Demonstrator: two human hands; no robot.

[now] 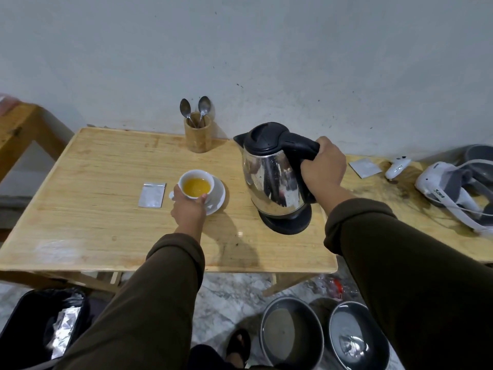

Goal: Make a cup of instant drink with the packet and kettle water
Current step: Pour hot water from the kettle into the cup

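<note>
A white cup (196,186) holding orange-yellow liquid stands on a white saucer (217,194) near the middle of the wooden table (93,209). My left hand (188,209) cups the near side of the cup. A steel kettle (272,177) with a black lid sits on its black base (289,221), slightly tilted, spout pointing left. My right hand (324,169) grips its black handle. A silver packet (152,195) lies flat to the left of the cup.
A wooden holder (198,136) with two spoons stands at the back by the wall. Another silver packet (365,167), a white controller (397,166) and a white headset (448,188) lie on the right. A black bin (40,329) and two grey pans (292,332) sit on the floor.
</note>
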